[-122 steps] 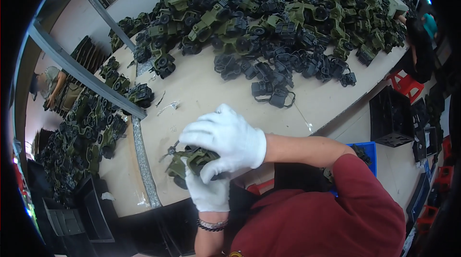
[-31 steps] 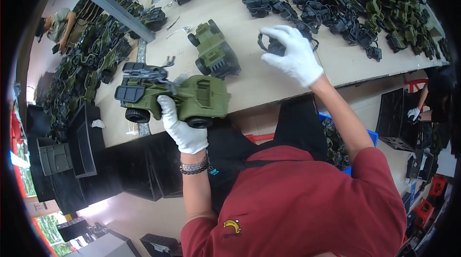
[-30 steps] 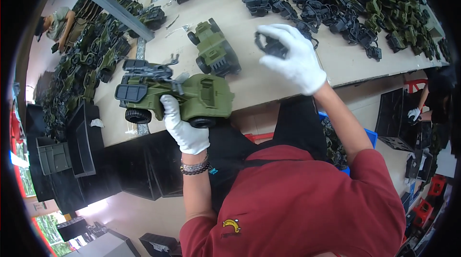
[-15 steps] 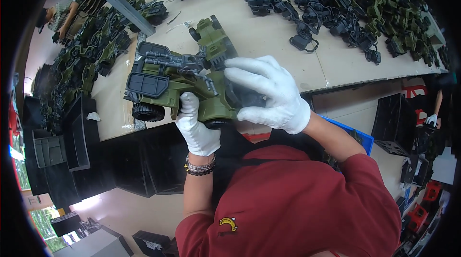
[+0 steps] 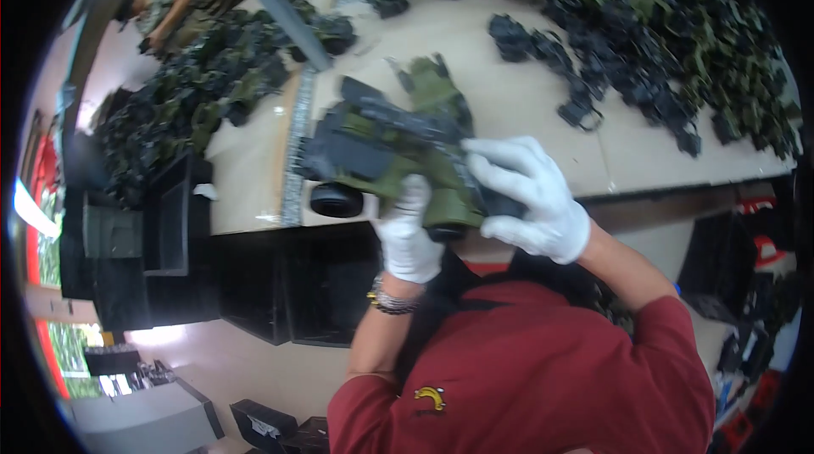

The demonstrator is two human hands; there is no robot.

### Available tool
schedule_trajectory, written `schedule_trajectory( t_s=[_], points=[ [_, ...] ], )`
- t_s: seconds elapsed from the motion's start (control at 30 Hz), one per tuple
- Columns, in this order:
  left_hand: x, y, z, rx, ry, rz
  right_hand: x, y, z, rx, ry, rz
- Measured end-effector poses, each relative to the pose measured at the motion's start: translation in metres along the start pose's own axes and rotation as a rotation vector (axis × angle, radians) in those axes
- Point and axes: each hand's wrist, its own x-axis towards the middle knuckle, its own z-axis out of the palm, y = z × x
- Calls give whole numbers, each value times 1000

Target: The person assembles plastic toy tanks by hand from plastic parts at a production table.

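Observation:
A green and dark grey toy military truck [image 5: 386, 170] is in my hands at the table's front edge, blurred by motion. A grey gun-like piece [image 5: 407, 121] lies across its top, and a black wheel [image 5: 337, 200] shows at its near left. My left hand [image 5: 409, 238], in a white glove, is closed on its near side, thumb up against the green body. My right hand [image 5: 534, 197], also white-gloved, has bent fingers round the truck's right end; the fingertips are partly hidden. Just beyond is another green toy section [image 5: 437, 91]; whether it joins the truck I cannot tell.
Heaps of green and black toy vehicles [image 5: 644, 22] cover the table's far right, with more [image 5: 203, 72] at the left. A grey post [image 5: 284, 9] rises at the back left. Black bins [image 5: 174, 217] stand at the left. Another person [image 5: 161, 13] is at far left.
The whole view has shifted, so the table and hands appear further right. Both hands keep their hold on the truck, which looks slightly turned and more blurred.

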Motion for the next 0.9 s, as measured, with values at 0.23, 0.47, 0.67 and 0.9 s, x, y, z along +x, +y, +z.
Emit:
schedule_trajectory(
  t_s=[0.23, 0.47, 0.67, 0.9],
  points=[
    [8, -4, 6, -322, 1, -216, 35, -27, -22, -122, -154, 96],
    [-17, 24, 47, -625, 84, -641, 42, -38, 1, -280, 196, -144],
    [-17, 26, 53, -487, 277, -734, 59, -23, -6, -229, 141, -107],
    [47, 81, -47, -72, 187, -541, 28, 6, 5, -79, -101, 144]
  ],
)
